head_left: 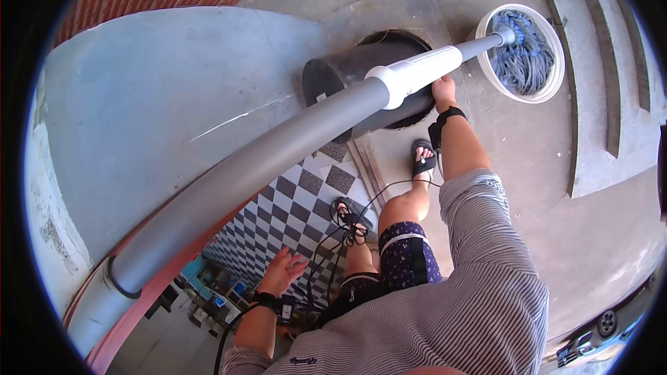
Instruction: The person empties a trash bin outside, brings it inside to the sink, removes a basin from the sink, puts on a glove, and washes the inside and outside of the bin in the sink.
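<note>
My right hand (443, 90) is closed at the rim of a black plastic bin (333, 73). The bin is tipped over, its wide mouth toward my right hand. Part of the bin is hidden behind a mop (424, 69) with a grey pole and white sleeve, which slants across the view. The mop's blue-grey strands (524, 62) rest in a white bucket (554, 87) beyond my right hand. My left hand (281, 271) hangs low at my side, fingers apart and holding nothing.
A grey-blue wall (167, 90) stands to the left. Concrete steps (590, 62) rise at the right. Black-and-white checkered tiles (278, 215) lie beyond a threshold (368, 173). Black cables (323, 250) hang by my legs. A parked car (604, 330) shows at lower right.
</note>
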Available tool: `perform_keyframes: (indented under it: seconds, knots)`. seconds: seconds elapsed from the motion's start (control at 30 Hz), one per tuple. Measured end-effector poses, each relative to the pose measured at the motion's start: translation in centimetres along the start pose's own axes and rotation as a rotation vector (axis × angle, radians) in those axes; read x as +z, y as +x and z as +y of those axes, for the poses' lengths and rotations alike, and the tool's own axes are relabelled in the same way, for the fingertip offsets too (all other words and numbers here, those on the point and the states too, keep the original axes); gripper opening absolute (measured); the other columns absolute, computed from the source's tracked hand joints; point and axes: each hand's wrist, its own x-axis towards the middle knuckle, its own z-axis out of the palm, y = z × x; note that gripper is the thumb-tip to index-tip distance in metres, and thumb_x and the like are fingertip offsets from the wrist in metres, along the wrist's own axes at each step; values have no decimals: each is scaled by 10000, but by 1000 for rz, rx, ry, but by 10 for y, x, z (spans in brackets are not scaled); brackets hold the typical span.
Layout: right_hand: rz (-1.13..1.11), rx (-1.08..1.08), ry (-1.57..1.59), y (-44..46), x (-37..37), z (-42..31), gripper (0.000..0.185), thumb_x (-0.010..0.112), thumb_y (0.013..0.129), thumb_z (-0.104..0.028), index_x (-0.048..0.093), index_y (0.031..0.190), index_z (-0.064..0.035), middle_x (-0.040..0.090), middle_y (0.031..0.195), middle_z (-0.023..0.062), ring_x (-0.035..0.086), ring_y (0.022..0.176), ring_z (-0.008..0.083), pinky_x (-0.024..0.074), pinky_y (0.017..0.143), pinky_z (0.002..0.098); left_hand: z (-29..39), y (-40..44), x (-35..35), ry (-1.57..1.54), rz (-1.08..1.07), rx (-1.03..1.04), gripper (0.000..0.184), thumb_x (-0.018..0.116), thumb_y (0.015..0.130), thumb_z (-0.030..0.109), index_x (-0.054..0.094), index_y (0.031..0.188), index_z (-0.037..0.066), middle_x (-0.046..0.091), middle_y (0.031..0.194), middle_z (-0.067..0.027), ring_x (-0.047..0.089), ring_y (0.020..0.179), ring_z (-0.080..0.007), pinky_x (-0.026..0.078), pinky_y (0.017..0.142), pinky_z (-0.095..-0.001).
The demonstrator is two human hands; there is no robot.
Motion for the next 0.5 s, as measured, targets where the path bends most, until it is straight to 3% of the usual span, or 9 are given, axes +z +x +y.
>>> perform_keyframes:
  seconds: [0.1,0.23,0.3,0.37,0.5]
  knots:
    - [40,57,-85,25,7,27,631,492,847,-560,641,989,37,641,939,236,610,953,314,437,842,354,-1,0,1,-31,55,5,574,506,901,202,220,1394,139,449,1266,-211,538,1088,-371,484,862,-408]
    - [57,77,-141,20,8,34,687,471,839,-599,643,980,50,643,936,233,609,948,308,438,840,354,-1,-1,-2,-31,69,6,557,492,913,211,222,1395,142,449,1266,-209,544,1078,-369,495,839,-404]
    - [1,147,37,-6,5,20,704,469,835,-613,639,995,51,643,941,224,608,931,301,441,836,351,-2,-4,-2,-36,57,15,547,477,924,225,218,1398,137,447,1272,-205,555,1062,-362,505,810,-398]
    - [-98,264,273,-23,3,6,695,494,846,-582,622,1032,75,639,975,176,595,911,234,449,824,331,-4,-4,-5,-14,46,14,553,472,927,230,209,1403,135,445,1276,-203,554,1065,-357,508,800,-395]
    - [-119,323,404,-65,-4,-41,680,500,859,-555,584,1084,82,621,1014,137,588,900,222,461,829,329,-4,-6,-7,-9,28,12,578,465,931,248,178,1418,124,441,1285,-197,540,1090,-349,508,801,-391]
